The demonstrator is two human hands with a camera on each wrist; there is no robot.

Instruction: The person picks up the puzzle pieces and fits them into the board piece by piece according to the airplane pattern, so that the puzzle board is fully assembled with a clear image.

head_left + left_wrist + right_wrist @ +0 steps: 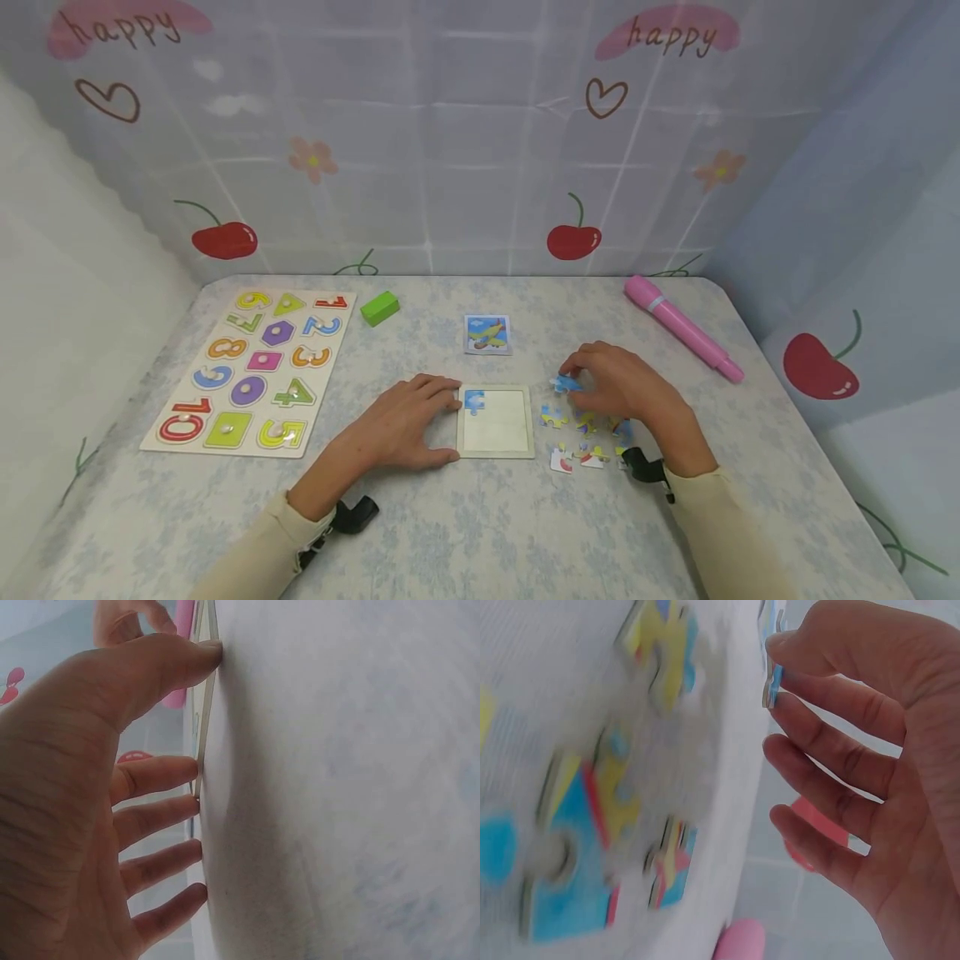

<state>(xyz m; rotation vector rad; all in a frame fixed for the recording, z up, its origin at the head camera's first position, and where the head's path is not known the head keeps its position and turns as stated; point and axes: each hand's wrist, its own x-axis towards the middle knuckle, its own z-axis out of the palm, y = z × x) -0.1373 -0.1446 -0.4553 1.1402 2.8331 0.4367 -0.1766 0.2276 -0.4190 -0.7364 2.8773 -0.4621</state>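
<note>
Checking the puzzle tray (497,432), I see one blue corner piece (473,399) in its upper left. The patterned table (480,525) stands before a cherry-print curtain (420,200). On my feed the left hand (397,423), thumb spread wide, touches the tray's left edge; the right hand (626,385) pinches a second blue piece (564,384) near the loose pieces (552,417).

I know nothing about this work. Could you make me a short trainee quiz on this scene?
1. What does the right hand hold?
2. True or false: the green block lies between the number board and the picture card.
3. Which corner of the tray holds a piece? A) near right; B) far left; C) near left.
Key: 1. A partly blue puzzle piece. 2. True. 3. B.
</note>
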